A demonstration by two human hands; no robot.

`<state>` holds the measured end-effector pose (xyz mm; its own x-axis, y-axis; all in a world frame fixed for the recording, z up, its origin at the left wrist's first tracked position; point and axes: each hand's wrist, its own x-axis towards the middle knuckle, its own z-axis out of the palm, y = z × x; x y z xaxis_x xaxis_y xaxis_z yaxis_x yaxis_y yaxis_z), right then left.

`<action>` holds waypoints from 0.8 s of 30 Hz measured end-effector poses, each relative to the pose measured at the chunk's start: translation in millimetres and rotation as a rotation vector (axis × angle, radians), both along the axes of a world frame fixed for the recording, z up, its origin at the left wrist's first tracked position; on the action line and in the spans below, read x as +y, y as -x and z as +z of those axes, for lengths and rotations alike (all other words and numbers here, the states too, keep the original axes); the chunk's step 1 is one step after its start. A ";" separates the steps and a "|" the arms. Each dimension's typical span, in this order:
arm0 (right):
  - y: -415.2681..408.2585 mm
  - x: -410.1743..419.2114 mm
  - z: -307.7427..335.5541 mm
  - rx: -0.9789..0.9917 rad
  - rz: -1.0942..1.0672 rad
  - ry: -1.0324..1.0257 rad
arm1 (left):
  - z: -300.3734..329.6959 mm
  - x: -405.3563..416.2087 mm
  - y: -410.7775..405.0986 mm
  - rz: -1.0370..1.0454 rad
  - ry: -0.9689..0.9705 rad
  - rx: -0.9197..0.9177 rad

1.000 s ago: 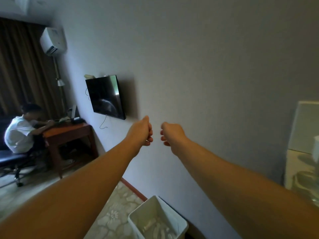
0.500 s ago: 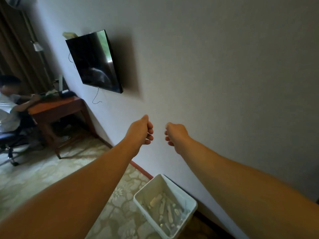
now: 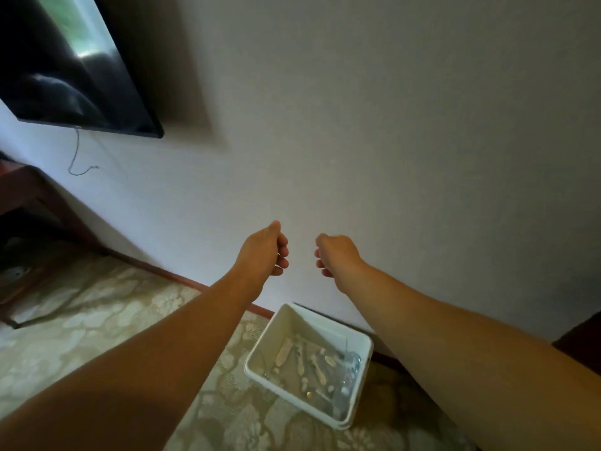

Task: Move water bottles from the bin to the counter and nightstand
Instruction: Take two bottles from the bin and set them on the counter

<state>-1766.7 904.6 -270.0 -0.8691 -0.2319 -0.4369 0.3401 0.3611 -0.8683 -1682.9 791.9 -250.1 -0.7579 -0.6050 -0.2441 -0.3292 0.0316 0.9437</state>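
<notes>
A white bin (image 3: pixel 359 335) stands on the carpet against the wall, below my outstretched arms. Clear water bottles (image 3: pixel 348 372) lie inside it, mostly at its right side, hard to tell apart. My left hand (image 3: pixel 265 250) and my right hand (image 3: pixel 336 255) are held out side by side in front of the wall, well above the bin. Both are curled into loose fists with nothing in them.
A black wall-mounted TV (image 3: pixel 65 70) hangs at the upper left with a cable dangling under it. A dark wooden desk (image 3: pixel 29 190) stands at the left edge. Patterned carpet (image 3: pixel 97 320) covers the floor. A dark piece of furniture (image 3: pixel 582 343) shows at the right edge.
The view has tilted down and moved closer to the wall, so the bin shows fully and the seated person at the desk has left the frame. Both fists stay closed.
</notes>
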 end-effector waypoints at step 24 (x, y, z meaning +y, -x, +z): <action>101.0 -53.5 -403.2 -0.366 -0.136 -0.183 | -401.4 -85.3 162.2 -0.092 -0.530 -0.174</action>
<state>-1867.7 851.1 -673.3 -0.6663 -0.0160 -0.7455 0.6691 0.4284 -0.6072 -1845.1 706.6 -651.5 -0.7235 -0.2986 -0.6225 -0.4994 -0.3961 0.7705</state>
